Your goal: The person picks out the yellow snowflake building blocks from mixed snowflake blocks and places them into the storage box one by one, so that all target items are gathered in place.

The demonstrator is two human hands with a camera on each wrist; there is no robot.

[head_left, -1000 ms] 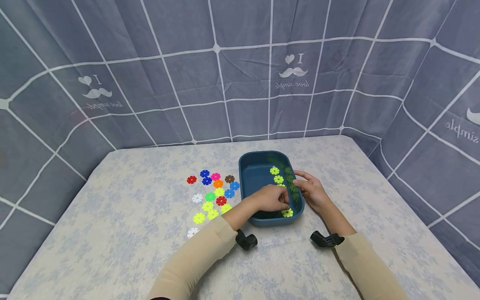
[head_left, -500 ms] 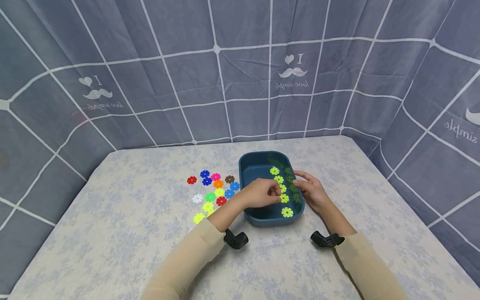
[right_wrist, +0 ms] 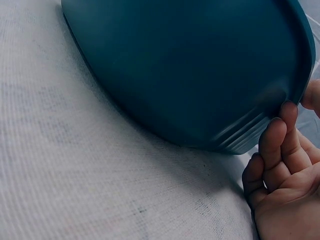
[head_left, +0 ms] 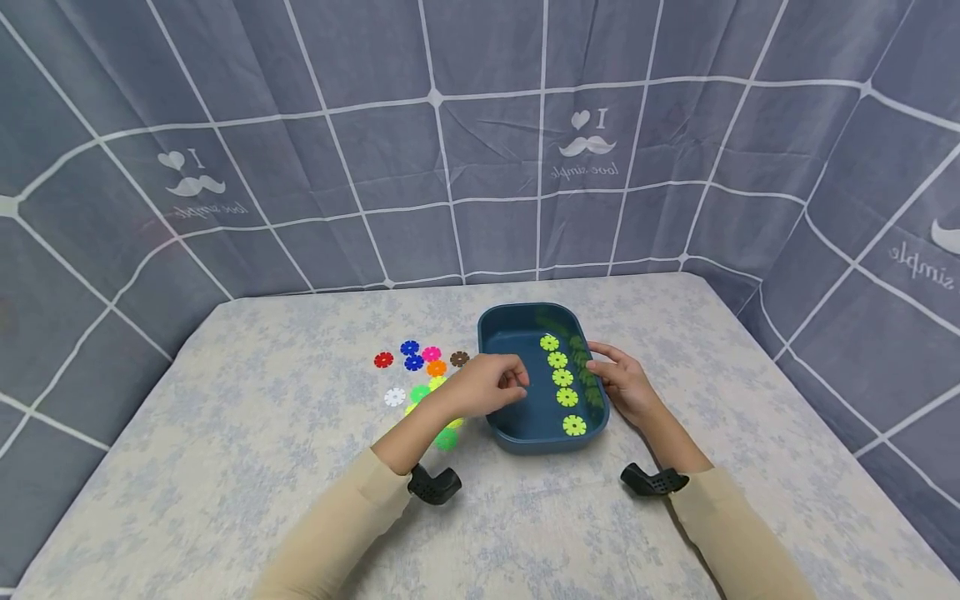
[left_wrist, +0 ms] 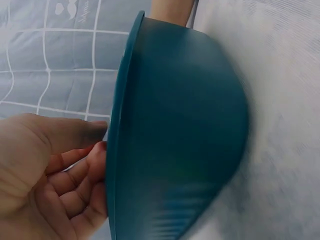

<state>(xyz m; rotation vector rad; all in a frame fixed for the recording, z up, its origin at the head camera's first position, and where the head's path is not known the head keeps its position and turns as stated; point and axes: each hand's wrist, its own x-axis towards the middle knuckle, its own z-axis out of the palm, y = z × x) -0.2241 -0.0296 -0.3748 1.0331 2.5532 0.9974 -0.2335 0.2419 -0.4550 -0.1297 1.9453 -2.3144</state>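
A dark teal plastic bin [head_left: 517, 333] stands on the table. A row of several yellow-green snowflake discs [head_left: 562, 377] lies on its floor along the right side. My left hand [head_left: 483, 385] hovers over the bin's left rim, fingers loosely bent and nothing visible between them. In the left wrist view its thumb and fingertips are close to the bin's rim [left_wrist: 114, 150]. At the right side, my right hand [head_left: 630, 387] holds the rim, with the thumb over the edge and the fingers [right_wrist: 272, 140] against the outer wall.
Left of the bin, loose discs lie scattered: a red disc [head_left: 383, 360], a white disc [head_left: 395, 397], a brown disc [head_left: 460, 358], and several others. My left hand and forearm hide some of them. A grey checked curtain [head_left: 487, 150] hangs behind the patterned table [head_left: 225, 433].
My left hand has come up from the row of discs and moved left to the bin's left rim, uncovering the whole row. My right hand stays on the right rim.
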